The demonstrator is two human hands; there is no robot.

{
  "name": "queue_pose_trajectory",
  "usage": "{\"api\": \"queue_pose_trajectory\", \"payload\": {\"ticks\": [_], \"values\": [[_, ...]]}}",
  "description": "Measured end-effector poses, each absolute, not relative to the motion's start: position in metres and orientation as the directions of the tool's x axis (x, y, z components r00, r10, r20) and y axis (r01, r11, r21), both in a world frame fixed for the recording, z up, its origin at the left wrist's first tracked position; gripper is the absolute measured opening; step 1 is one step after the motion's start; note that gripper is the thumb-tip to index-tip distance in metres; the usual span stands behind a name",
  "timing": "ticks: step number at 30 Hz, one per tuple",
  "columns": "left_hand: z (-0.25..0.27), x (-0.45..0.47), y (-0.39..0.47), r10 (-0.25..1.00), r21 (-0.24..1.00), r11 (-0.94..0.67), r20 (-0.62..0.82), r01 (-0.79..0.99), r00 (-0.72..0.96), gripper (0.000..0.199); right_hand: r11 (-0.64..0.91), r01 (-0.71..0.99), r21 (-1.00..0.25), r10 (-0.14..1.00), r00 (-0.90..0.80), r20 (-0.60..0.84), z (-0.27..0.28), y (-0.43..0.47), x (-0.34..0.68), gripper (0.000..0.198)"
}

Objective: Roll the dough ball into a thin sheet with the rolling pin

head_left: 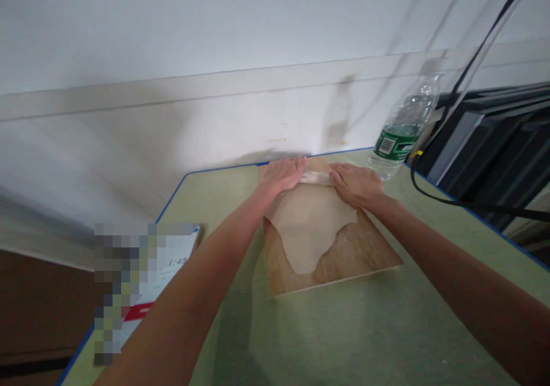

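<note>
A thin, irregular sheet of pale dough [311,225] lies on a square wooden board [365,248], tapering to a tongue at the near side. Across its far part runs a short whitish rolling pin [318,178], of which only the middle shows between my hands. My left hand [283,173] is closed over the pin's left end, its fingers pointing right and partly hidden. Over the right end my right hand [354,182] presses down in the same way, fingers towards the middle. Both hands rest close to the board's far edge.
A clear plastic bottle [404,122] with a green label stands beyond my right hand. A black cable [429,197] loops along the right side, near dark upright panels [485,145]. On the left lies a partly blurred-out phone-like screen [172,277]. A white wall [215,117] borders the green tabletop [326,340].
</note>
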State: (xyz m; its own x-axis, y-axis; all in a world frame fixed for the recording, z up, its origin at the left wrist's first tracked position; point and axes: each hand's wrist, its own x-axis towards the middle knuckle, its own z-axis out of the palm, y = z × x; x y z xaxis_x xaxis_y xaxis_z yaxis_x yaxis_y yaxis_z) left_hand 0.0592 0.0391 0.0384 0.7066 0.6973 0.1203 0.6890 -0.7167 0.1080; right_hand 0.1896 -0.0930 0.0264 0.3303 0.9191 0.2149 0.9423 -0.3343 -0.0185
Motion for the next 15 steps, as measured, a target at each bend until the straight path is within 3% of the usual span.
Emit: {"api": "queue_pose_trajectory", "payload": {"ticks": [7, 15], "values": [[0.042, 0.08, 0.06, 0.68, 0.125, -0.733, 0.104, 0.669, 0.726, 0.066, -0.426, 0.897, -0.12, 0.894, 0.438, 0.091, 0.031, -0.074, 0.203, 0.055], [0.04, 0.103, 0.08, 0.733, 0.166, -0.679, 0.099, 0.715, 0.672, 0.075, -0.468, 0.876, -0.114, 0.883, 0.47, -0.014, 0.027, -0.052, 0.225, 0.055]]}}
